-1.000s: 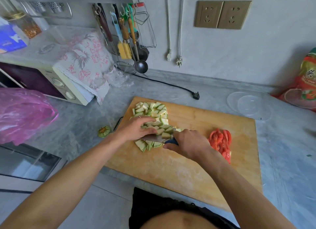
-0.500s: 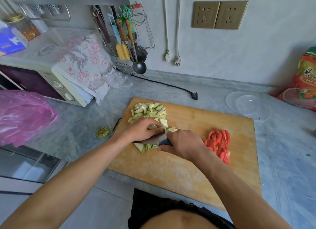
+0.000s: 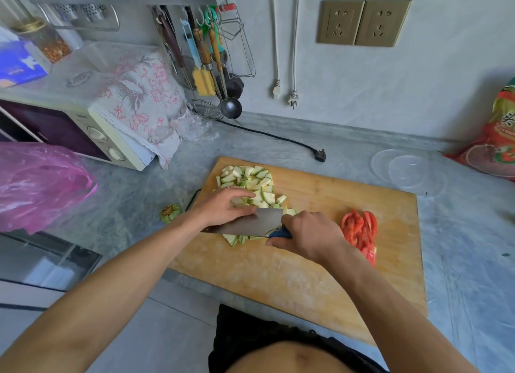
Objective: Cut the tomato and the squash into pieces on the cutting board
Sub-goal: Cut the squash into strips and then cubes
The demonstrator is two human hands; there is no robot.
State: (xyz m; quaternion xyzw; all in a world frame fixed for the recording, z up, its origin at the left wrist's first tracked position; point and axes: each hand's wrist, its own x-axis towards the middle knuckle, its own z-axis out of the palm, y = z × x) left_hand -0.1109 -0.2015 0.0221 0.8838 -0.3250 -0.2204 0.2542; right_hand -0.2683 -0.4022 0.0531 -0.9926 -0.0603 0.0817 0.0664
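- Head view: a wooden cutting board (image 3: 306, 275) lies on a gray counter (image 3: 473, 247), near the counter's front edge.
- The squash pieces (image 3: 248, 180) sit in a pile by the board's far left corner. They are pale green with darker green skin.
- A few more squash bits (image 3: 237, 238) peek out from under the knife, on the side nearer the person.
- The tomato pieces (image 3: 359, 230) lie in a red heap near the board's right edge, well apart from the squash.
- The left hand (image 3: 223, 208) rests on the squash pile. Its fingers are curled over some pieces, and the fingertips touch the flat side of the knife.
- The right hand (image 3: 309, 236) is wrapped tight around the blue handle (image 3: 280, 234) of the knife.
- The knife (image 3: 250, 223) is a wide cleaver. Its blade lies tilted between the two hands, over the squash.
- A cut-off squash stem end (image 3: 170, 213) sits on the counter just beside the board's left edge.
- A pink plastic bag (image 3: 41, 186) is at the counter's left side.
- A microwave (image 3: 92, 133) stands in the far left corner with a flowered cloth (image 3: 142, 99) on top.
- Clear plastic lids (image 3: 407, 172) lie on the counter past the board's far right corner.
- A black power cord (image 3: 278, 138) runs along the counter behind the board.
- A red and orange bag (image 3: 498, 138) leans at the counter's right edge.
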